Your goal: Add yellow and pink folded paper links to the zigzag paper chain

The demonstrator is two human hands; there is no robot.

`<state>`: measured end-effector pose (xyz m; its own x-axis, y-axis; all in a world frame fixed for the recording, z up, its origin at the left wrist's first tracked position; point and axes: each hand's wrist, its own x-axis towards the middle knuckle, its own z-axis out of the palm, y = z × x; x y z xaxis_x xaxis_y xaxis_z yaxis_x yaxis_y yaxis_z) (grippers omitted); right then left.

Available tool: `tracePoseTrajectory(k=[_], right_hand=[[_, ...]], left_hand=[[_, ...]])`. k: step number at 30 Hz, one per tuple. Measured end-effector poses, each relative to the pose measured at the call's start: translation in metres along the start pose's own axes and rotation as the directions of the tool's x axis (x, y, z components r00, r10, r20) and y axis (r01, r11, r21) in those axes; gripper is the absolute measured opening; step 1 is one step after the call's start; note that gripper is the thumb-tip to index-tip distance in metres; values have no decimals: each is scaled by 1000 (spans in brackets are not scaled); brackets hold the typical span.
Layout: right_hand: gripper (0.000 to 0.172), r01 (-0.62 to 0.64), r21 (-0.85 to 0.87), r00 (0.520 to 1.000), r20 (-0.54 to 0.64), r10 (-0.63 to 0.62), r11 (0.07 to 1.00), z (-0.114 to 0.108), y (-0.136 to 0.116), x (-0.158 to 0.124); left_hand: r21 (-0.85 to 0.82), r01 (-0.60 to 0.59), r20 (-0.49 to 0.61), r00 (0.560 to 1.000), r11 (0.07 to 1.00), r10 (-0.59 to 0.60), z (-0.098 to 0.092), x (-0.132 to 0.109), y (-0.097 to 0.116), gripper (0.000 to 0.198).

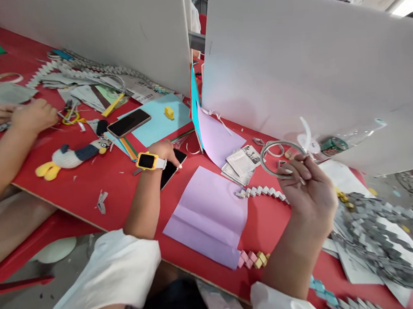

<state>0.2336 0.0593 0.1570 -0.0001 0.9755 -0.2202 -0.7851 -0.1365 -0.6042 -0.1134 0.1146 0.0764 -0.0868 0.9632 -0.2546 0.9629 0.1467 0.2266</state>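
Observation:
My right hand is closed, its fingers pinching a thin ring-shaped roll of tape held above the table. A loose white strip stands up beside those fingertips. My left hand, below a yellow-cased watch, rests at a black phone. Its thumb lies over the phone, and the other fingers are mostly hidden. Between my arms a creased purple sheet lies flat. A white folded-paper chain runs from its right edge towards my right wrist; a pink and yellow chain touches its lower corner.
Tall white partitions stand behind the table. Grey paper chains pile up at the right, near a plastic bottle. Left are another phone, a knitted duck toy and a co-worker's hands.

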Motion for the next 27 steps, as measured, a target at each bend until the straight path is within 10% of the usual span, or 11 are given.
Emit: tracePoseTrajectory(k=[3,15,18,21,24,27], right_hand=[[30,48,36,999,15,-48,998,-3,-8,-4],[15,290,-408,955,173,-239,865,-8,-17,-12],[19,459,-698,872,234,-430,550,-4,-15,-20],[19,427,-899,836,434,-336,-99,0,-11,-30],[19,475,-798,866,498,39,-369,2,-5,-34],[18,521,-754,851,491,183,-399,3,0,-34]], left_hand=[[147,251,189,942,957,-276,10,4,5,105],[137,131,224,962,982,-159,6,1,10,111],[117,108,181,975,987,-129,-15,-11,-5,98],[90,-101,-150,982,991,114,-43,-41,-5,84],[20,-601,-485,693,799,533,-57,-77,34,69],[58,-785,-505,510,617,697,-42,-98,100,53]])
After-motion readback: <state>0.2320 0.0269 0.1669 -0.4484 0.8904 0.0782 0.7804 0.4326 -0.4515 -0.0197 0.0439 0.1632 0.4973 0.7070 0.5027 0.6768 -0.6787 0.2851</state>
